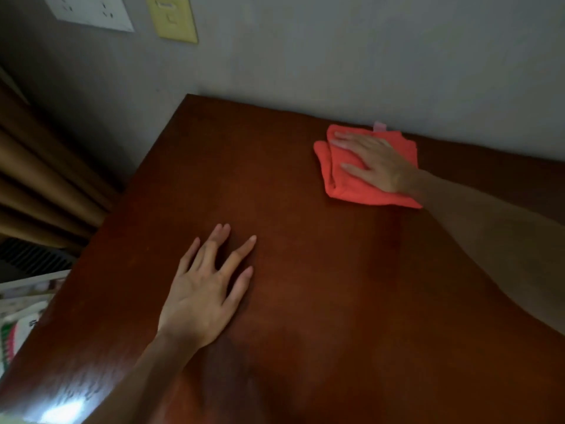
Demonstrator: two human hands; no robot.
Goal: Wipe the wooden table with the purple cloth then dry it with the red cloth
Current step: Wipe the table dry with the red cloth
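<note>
The dark reddish wooden table (336, 295) fills most of the view. A folded red cloth (339, 186) lies near its far edge, close to the wall. My right hand (374, 163) is pressed flat on top of the cloth, fingers spread and pointing left. My left hand (208, 289) rests palm down on the bare wood in the middle of the table, with its fingers apart and nothing in it. No purple cloth is in view.
A grey wall (367, 56) runs along the table's far edge. It carries a white socket plate (91, 10) and a yellow switch plate (172, 18). Brown curtains (39, 179) hang left of the table. Below them are a vent and some packaged items (21, 316).
</note>
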